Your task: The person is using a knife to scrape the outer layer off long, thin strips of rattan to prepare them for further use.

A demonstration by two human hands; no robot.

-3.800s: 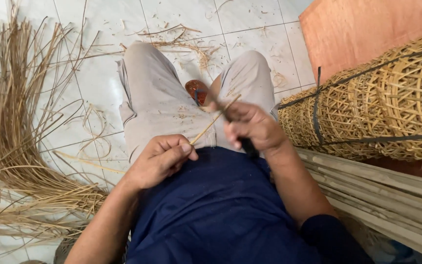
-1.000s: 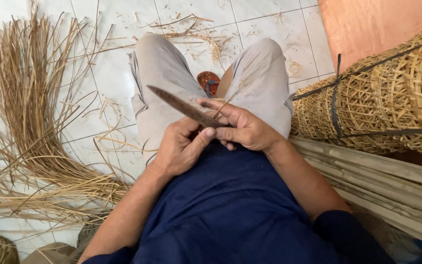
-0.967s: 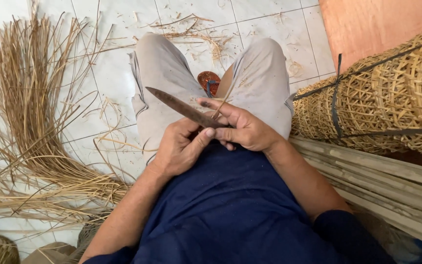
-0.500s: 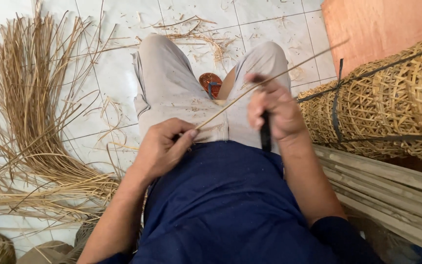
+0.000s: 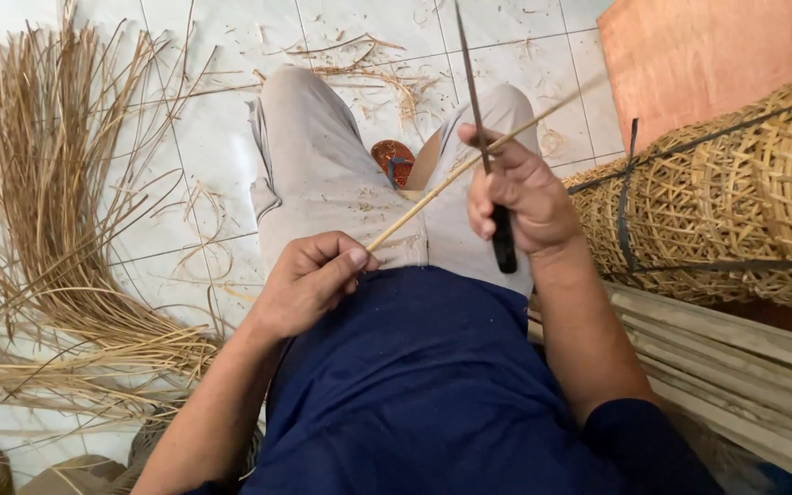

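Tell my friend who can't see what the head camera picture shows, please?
A seated person's left hand pinches one end of a thin cane strip while the right hand holds a dark-handled knife blade-up against it. Loose cane strips lie on the tiled floor.

left hand (image 5: 309,284): low over lap, knuckles up, fingers curled, thumb pinched to forefinger, grip closed | right hand (image 5: 517,197): raised higher, fist closed, back of hand toward camera | forearms: bare, both bent in from elbows | sleeves: dark blue, at upper arms
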